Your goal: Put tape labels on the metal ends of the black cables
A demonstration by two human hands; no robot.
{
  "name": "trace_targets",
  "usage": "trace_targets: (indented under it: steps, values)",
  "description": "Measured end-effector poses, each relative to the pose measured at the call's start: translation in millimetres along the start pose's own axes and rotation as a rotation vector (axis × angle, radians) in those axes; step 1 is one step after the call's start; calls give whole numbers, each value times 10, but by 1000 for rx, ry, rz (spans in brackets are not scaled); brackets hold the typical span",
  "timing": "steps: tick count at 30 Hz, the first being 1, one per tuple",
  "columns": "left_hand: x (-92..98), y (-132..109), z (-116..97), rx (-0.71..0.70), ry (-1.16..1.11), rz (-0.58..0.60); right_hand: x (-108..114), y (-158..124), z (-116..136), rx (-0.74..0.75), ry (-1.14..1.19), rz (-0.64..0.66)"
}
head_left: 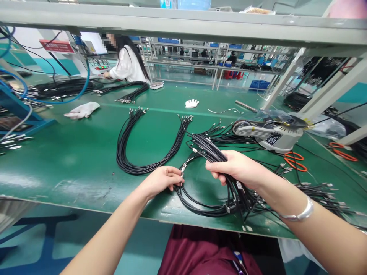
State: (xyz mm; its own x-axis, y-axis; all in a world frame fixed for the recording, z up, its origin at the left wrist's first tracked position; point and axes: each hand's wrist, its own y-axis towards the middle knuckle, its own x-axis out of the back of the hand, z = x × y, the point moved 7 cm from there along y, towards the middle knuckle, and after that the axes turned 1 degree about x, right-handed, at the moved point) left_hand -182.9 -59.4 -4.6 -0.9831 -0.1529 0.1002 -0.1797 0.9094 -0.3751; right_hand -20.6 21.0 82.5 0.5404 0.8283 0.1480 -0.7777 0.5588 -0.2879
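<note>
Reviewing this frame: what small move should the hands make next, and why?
Probably the left hand should lift the metal cable ends toward the held bundle of black cables: it is right at those ends, while the right hand grips that bundle close by, above the green table.

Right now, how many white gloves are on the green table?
2: the left glove lies on the left of the table, the middle glove toward its far side. More may be hidden.
</note>
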Motion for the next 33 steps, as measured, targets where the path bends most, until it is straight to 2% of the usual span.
trace_targets:
  steps: [4, 10, 14, 17, 22, 26, 30, 33]
  values:
    - [-40, -23, -15, -3, -15, -46, -19, -1, 19, 2, -33, -12]
    - [-86, -6, -136, -39, -186, -157, -60, -35, 26, -21, -52, -2]
    - [-134, -3, -146, -10, -318, -80, -71, -50, 31, -11, -58, 14]
    - [-221, -60, -150, 17, -498, -19, -83, -37, 26, -9, -74, 11]
    - [-508, -215, -262, -87, -689, 6, -80, -1, 34, 17, -154, -35]
    - [-651, -308, -288, -149, -702, -38, -48, 1, 14, 9, -234, -84]
    - [-656, -371, -294, -172, -573, -75, -56, -3, -7, 3, -246, -81]
    - [-671, -397, -269, -151, -526, -45, -47, -5, -15, -22, -256, -99]
